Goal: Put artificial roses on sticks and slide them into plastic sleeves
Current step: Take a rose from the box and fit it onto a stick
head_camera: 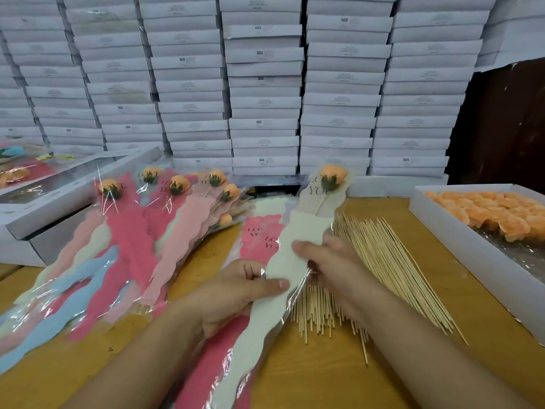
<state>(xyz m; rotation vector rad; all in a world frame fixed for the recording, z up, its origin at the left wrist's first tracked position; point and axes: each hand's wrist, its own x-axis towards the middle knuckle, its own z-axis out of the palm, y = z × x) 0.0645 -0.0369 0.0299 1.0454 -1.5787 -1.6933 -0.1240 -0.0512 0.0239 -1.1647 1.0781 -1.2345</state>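
Item 1, at nine o'clock: fanned pile of finished sleeved roses (165, 219), wavy-edged pink, red, cream and blue wrappers, orange heads pointing to twelve, lying on the wooden table (339, 373) beside a flat white windowed box (59, 202).

Item 2, centre: left hand (236, 290), thumb pressed across the front of the cream wavy-edged plastic sleeve (283, 276), fingers curled behind, gripping it at mid-length.

Item 3: the sleeve itself, raised off the table, running from six o'clock up to one. Clear crinkly film over a cream card, printed "LOVE YOU" near the top. Inside sits an orange artificial rose (333, 174) with green calyx on a thin wooden stick (321, 203). Judged light, floppy and slippery; film creases easily; best held at the card's middle, away from the soft head.

Item 4: right hand (327, 261), fingers wrapped round the sleeve's right edge, grasping it.

Item 5, three o'clock: loose heap of bamboo skewers (383, 261).

Item 6, far right: white tray of orange rose heads (486, 214).
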